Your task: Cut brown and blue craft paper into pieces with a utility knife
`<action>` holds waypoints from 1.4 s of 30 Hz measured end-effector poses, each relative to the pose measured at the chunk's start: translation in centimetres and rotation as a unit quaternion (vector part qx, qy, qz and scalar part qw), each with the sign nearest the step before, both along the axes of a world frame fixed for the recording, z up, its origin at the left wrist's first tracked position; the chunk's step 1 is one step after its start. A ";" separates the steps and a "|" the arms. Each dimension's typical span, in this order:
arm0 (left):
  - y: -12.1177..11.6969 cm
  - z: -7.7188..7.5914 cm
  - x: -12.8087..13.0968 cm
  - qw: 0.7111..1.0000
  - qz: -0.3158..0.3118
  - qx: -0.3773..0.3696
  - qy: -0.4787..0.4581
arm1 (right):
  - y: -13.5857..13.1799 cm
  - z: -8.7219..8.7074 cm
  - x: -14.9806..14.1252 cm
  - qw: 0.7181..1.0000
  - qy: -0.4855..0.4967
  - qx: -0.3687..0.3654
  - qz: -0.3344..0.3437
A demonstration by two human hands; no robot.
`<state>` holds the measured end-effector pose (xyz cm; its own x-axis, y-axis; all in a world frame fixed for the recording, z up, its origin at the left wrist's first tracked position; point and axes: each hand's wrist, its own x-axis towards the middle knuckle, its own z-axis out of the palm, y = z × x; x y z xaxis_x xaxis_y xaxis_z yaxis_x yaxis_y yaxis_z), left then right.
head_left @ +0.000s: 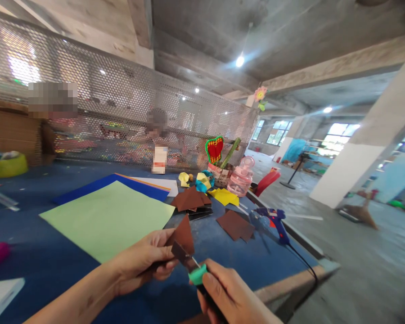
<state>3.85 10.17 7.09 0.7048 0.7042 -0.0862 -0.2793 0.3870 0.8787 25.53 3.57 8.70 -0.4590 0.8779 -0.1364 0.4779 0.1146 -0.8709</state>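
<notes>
My left hand (145, 261) is closed on a piece of brown paper (184, 235), pinching its lower edge and holding it upright above the blue table (37, 252). My right hand (229, 297) grips a pair of scissors with a green handle (198, 274). The scissor blades (181, 253) point left and up into the brown paper's bottom edge. Both hands sit close together near the table's front right corner.
A light green sheet (108, 218) lies over dark blue sheets. More brown paper pieces (191, 200) (236, 225), yellow scraps (224, 195), a blue glue gun (273, 220) with its cord, a pink bottle (241, 177) and a red heart ornament (215, 150) stand beyond. A mesh fence (121, 112) backs the table.
</notes>
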 end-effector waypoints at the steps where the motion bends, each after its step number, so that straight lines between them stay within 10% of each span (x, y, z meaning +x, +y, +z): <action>1: 0.0 0.0 0.0 1.000 0.001 0.001 0.000 | 0.0 0.0 0.0 1.000 0.003 0.007 0.004; 13: 0.1 -0.2 -0.3 1.000 -0.015 0.009 -0.006 | -0.1 0.4 0.1 1.000 -0.010 0.014 -0.003; 20: 0.1 0.0 -0.4 1.000 0.000 0.006 0.013 | 0.5 -0.9 2.1 0.989 0.015 0.080 -0.126; 30: 1.0 -0.5 -0.2 0.993 0.110 0.006 0.033 | 5.2 -2.0 5.2 0.871 -0.296 0.293 -0.261; 35: 1.1 -0.8 -0.1 0.991 0.131 -0.028 0.016 | 5.2 -2.6 4.7 0.854 -0.326 0.317 -0.253; 42: 1.1 -1.0 0.0 0.989 0.146 -0.023 -0.009 | 3.5 -0.2 -0.7 0.914 -0.206 0.339 -0.084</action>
